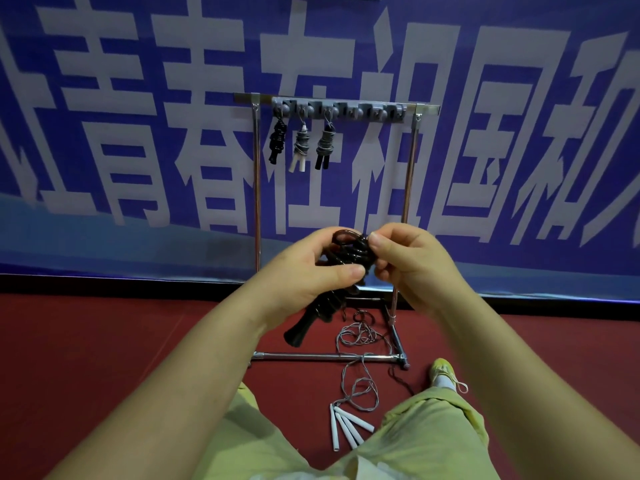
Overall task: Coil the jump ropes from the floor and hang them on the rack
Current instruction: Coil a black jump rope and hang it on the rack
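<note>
My left hand (311, 271) grips a coiled black jump rope (346, 251), whose handles (304, 327) stick out below the hand. My right hand (405, 261) pinches the rope's top loop between thumb and fingers. Behind stands a metal rack (257, 202) with a grey hook bar (339, 109). Three coiled ropes hang there: a black one (277, 142), a grey one with white handles (300, 147) and a grey one with black handles (325, 147). On the red floor lies a loose grey rope (360, 375) with white handles (346, 427).
A blue banner with large white characters (138, 133) covers the wall behind the rack. The rack's base bar (325, 356) lies across the floor in front of me. My knees in yellow-green trousers (433, 434) and a shoe (443, 372) show at the bottom.
</note>
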The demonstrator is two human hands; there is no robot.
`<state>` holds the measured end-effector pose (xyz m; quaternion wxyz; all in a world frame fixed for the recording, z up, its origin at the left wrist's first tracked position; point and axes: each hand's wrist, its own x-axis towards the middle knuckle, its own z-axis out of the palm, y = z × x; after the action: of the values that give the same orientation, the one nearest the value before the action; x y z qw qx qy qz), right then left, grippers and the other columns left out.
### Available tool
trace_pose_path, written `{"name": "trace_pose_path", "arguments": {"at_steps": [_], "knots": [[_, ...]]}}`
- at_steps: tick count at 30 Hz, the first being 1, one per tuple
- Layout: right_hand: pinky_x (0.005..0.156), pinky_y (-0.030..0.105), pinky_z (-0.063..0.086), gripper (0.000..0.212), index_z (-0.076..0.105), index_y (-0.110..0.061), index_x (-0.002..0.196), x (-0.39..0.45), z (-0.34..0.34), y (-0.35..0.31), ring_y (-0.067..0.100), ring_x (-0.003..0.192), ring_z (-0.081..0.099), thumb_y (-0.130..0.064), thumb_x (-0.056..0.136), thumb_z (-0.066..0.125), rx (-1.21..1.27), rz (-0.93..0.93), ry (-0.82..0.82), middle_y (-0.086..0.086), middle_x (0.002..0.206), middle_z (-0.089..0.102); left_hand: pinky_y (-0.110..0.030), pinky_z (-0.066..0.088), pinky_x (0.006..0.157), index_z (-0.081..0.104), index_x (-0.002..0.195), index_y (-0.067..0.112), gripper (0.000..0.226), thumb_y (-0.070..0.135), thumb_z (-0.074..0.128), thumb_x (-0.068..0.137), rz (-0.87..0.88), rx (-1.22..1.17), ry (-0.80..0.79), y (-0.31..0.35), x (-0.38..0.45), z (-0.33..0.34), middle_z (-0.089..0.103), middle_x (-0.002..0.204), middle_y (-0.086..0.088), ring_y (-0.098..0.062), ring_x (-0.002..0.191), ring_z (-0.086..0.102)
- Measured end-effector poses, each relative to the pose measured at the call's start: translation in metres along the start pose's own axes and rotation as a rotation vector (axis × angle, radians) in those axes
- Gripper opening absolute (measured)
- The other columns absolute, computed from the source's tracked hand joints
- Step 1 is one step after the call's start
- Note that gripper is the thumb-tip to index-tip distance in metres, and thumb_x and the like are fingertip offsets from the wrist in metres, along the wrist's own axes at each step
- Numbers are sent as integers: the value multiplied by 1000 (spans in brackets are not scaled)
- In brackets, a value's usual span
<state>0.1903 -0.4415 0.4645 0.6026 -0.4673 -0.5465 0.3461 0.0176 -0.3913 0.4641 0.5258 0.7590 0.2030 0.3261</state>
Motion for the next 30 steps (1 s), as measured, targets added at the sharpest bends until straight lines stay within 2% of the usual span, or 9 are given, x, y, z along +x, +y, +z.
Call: {"name": "trace_pose_path", "arguments": {"at_steps": [3,6,9,12,15,18,20,27,30], "knots": [[56,24,42,23,61,-16,68,3,5,2,11,53,44,-21,91,59,20,16,51,-3,54,50,-36,54,86,53,122,31,43,18,69,84,-46,-79,46,-4,3,5,62,112,1,-20,103,64],[67,31,47,23,66,-17,80,6,2,4,13,61,51,-35,92,56,-51,16,84,-5,62,56,-30,51,88,18,145,37,85,19,71,82,-89,11,73,-12,9,8,59,115,3,-17,103,63],[85,38,50,27,72,-26,87,6,-5,-1,17,83,65,-50,81,60,-259,22,-40,-5,81,70,-24,49,82,-1,148,42,102,20,73,81,-124,4,93,-18,13,7,64,110,1,-13,98,65],[85,41,50,11,70,-26,83,12,-7,-3,21,85,64,-36,85,67,-424,58,-70,-3,82,71,-27,48,87,-10,148,41,110,25,74,79,-182,55,105,-24,20,6,65,111,0,-13,100,64],[84,50,50,13,68,-21,76,26,-2,5,27,79,56,-27,87,67,-448,100,-25,8,81,66,-39,44,100,4,150,37,109,40,79,71,-323,48,45,-35,28,5,63,119,-4,-22,110,61],[91,50,47,21,62,-18,69,42,6,19,25,83,57,-26,89,65,-372,159,24,10,82,63,-30,47,71,56,120,15,43,34,69,83,-401,-18,-38,-40,36,0,66,105,-8,-21,89,63],[91,45,48,20,61,-15,72,51,7,27,25,86,57,-23,91,63,-275,202,98,11,84,62,-26,44,60,63,96,17,15,29,64,88,-402,-8,-32,-41,42,1,66,95,-8,-15,71,60],[81,35,45,11,65,-8,80,93,-3,20,21,86,54,-15,89,65,231,337,353,7,85,58,-24,42,54,62,97,21,17,35,62,89,-359,-64,30,-37,70,-1,67,85,1,-13,68,61],[79,34,41,12,67,-12,82,108,-15,15,18,83,53,-22,89,66,284,356,341,1,81,60,-21,37,47,61,104,13,24,32,61,90,-391,-192,4,-34,84,-10,67,87,-3,-10,63,60]]}}
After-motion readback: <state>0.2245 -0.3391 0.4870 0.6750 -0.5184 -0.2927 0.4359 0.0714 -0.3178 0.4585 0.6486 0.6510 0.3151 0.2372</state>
